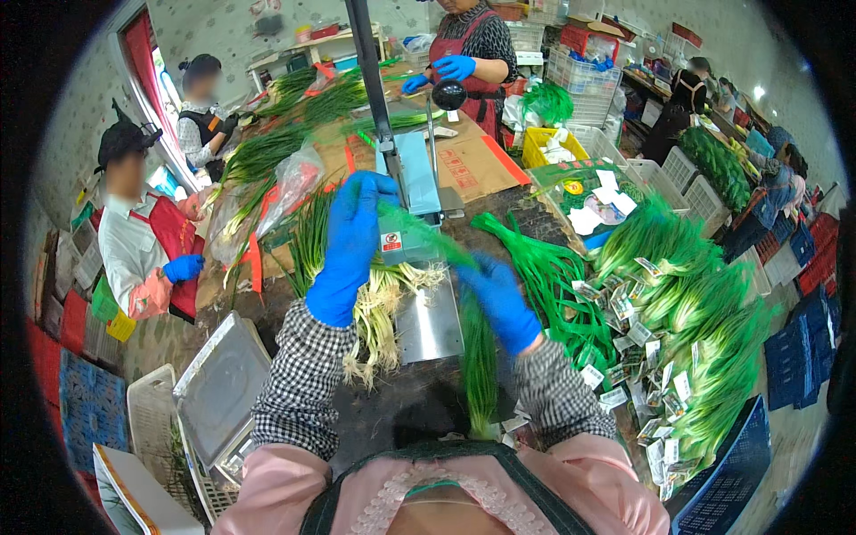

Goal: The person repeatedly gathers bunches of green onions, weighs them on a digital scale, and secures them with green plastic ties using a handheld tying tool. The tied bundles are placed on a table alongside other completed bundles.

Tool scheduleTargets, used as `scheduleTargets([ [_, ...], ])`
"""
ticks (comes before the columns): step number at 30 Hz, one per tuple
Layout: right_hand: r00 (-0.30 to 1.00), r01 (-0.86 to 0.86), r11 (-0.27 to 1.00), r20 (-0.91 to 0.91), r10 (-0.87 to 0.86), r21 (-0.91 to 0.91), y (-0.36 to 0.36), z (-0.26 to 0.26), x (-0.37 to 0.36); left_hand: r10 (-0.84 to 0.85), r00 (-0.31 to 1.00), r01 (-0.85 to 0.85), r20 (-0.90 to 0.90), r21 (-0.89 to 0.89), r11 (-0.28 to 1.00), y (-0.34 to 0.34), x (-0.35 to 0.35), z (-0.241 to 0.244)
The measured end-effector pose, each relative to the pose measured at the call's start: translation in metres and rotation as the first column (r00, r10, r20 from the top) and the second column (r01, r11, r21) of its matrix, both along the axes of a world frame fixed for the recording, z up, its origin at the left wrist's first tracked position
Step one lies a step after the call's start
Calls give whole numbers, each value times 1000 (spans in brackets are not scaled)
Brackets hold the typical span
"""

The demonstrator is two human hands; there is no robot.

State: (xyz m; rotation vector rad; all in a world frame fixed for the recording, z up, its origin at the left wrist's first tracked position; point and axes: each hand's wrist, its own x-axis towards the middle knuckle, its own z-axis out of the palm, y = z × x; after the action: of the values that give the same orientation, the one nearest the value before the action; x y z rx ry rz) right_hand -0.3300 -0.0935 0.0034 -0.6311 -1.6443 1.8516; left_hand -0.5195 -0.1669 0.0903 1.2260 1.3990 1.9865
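A length of green mesh netting [428, 231] stretches between my two blue-gloved hands, blurred by motion. My left hand [354, 234] is raised and grips its upper end. My right hand [498, 297] holds the netting lower down, and a long tail hangs towards my apron. Beneath my left forearm, loose spring onions [311, 231] lie with their white rooted ends [374, 321] over a metal plate [431, 328]. Directly behind the hands stands a light-blue bench device [418, 174] with a black upright post. A heap of green mesh sleeves [548, 274] lies beside my right hand.
Netted spring onion bundles with tags [695, 314] cover the table's right side. Behind them lie papers on a printed bag [592, 200]. A scale-like metal pan [224, 388] stands at the left. Co-workers [150, 227] surround the table's far side. Blue crates [729, 468] edge the lower right.
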Motion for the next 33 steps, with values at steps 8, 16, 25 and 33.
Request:
scheduleTargets([
  [8,885,-313,770,465,24,556,14,-85,-76,421,847,-421,-325,76,904,26,-4,-57],
  [16,649,-755,266,740,176,599,-46,41,-64,164,945,-224,-284,-194,955,-2,7,-47],
  [25,952,256,350,-171,-255,901,101,186,-74,236,878,-330,-417,-168,929,-2,8,-47],
  [33,927,368,435,-359,-105,822,-63,-40,42,231,891,-347,-390,-260,901,-3,7,-47],
])
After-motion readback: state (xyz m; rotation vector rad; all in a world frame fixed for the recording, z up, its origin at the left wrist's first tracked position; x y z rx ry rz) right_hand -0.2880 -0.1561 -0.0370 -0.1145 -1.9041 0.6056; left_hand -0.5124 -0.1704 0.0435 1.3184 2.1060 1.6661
